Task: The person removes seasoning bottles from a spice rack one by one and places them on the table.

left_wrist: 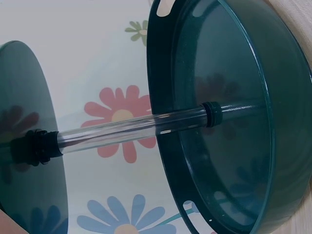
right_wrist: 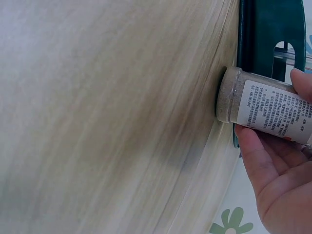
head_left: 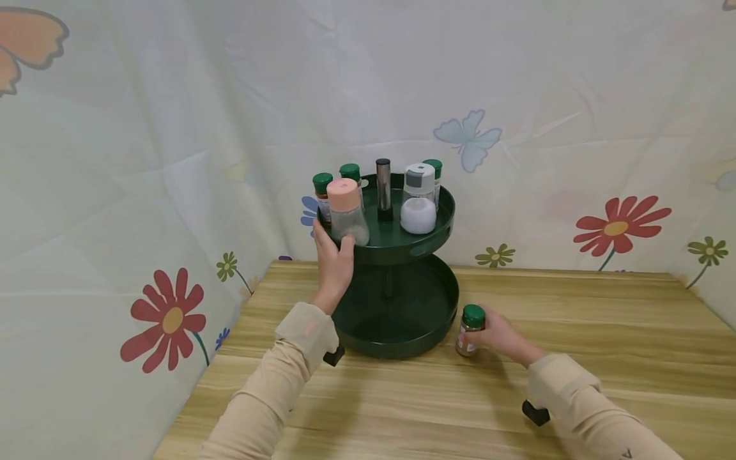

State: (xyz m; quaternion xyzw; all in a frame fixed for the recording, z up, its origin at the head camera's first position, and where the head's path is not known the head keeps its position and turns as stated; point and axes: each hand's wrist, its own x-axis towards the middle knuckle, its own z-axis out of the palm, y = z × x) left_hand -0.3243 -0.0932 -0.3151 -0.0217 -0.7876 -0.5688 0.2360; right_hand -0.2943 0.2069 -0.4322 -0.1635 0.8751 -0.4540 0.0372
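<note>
A two-tier green rotating spice rack point(head_left: 397, 348) stands on the table. My left hand point(head_left: 335, 265) holds the upper tray's rim at its front left, the thumb overlapping a pink-capped shaker point(head_left: 344, 198); in the left wrist view only a sliver of skin shows. Right of the lower tray, my right hand point(head_left: 500, 335) grips a green-capped spice jar point(head_left: 473, 319). In the right wrist view, thumb and fingers close round the labelled jar point(right_wrist: 273, 105), its base right at the tabletop. Its cap is out of that view.
Green-capped jars point(head_left: 322, 182) stand on the upper tray's left and back right. A white-capped shaker point(head_left: 419, 179) and a round white container point(head_left: 418, 216) sit to the right of the central post point(head_left: 383, 188). A flower-patterned curtain point(head_left: 535, 160) hangs behind the wooden table point(head_left: 604, 313).
</note>
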